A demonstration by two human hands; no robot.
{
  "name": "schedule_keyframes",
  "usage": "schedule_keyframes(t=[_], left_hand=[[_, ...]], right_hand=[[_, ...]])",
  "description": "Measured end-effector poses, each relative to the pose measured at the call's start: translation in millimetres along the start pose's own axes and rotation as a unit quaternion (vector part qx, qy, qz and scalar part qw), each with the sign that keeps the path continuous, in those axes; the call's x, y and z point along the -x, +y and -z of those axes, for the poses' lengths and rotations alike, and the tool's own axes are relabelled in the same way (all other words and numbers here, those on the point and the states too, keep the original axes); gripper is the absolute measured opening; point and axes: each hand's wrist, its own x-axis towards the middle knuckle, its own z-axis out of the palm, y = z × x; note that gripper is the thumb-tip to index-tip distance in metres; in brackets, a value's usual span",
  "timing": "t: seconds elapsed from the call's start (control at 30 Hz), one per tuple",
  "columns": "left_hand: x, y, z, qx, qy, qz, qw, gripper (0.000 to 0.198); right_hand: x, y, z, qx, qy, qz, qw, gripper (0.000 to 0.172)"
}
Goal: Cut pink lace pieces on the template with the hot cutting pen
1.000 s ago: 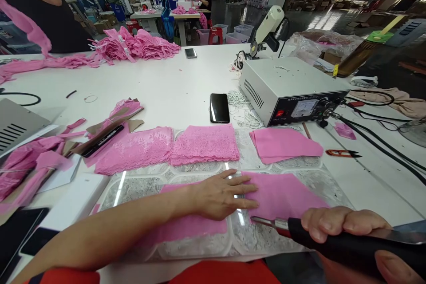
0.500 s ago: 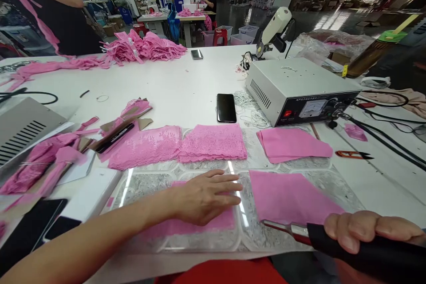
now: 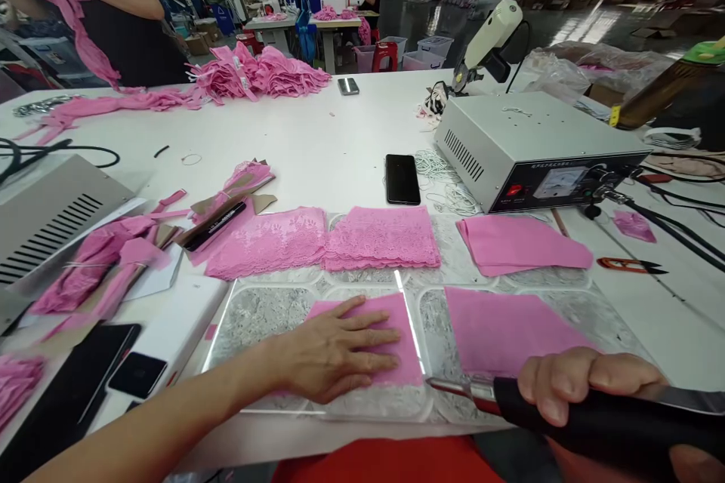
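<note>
My left hand lies flat with fingers spread on a pink fabric piece, pressing it against the marbled mat. My right hand is wrapped round the black handle of a handheld tool with a narrow metal tip, perhaps an ultrasonic cutter. Its tip points left, near the fabric's lower right corner. Another pink fabric piece lies right of it, partly behind my right hand. Behind these sit two stacks of pink lace, one left and one centre, and a folded pink cloth.
A grey power box with dial and cables stands at the right, thread snips in front of it. A phone lies mid-table. Another vented box is at left. Across the table, a person handles pink straps beside a pink heap.
My left hand has settled flatter on the fabric, fingers more spread. The tool in my right hand has moved left towards that piece. The camera view has shifted slightly.
</note>
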Motion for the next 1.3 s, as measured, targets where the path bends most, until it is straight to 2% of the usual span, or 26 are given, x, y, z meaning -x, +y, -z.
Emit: schedule_keyframes(t=[0.17,0.33,0.73,1.1,1.3], left_hand=[[2.0,-2.9,1.3,-0.027,0.009,-0.016,0.999,0.037],[3.5,-4.6,2.0,-0.042,0.013,-0.028,0.999,0.037],[3.5,-4.2,0.7,-0.04,0.03,-0.03,0.998,0.038],[4.2,-3.6,-1.7,-0.058,0.018,-0.026,0.998,0.038],[2.9,-1.6,-5.2,-0.029,0.018,-0.013,0.999,0.037]], right_hand=[[-13.7,-8.9,-17.6,0.017,-0.046,0.032,0.998,0.028],[-16.6,-12.6,-26.5,0.01,-0.031,0.017,0.999,0.026],[-15.7,-11.4,-29.0,0.02,-0.032,0.014,0.999,0.026],[-14.6,-10.2,-29.8,0.036,-0.045,0.003,0.998,0.025],[-3.5,-0.6,-22.0,0.036,-0.015,-0.009,0.999,0.021]])
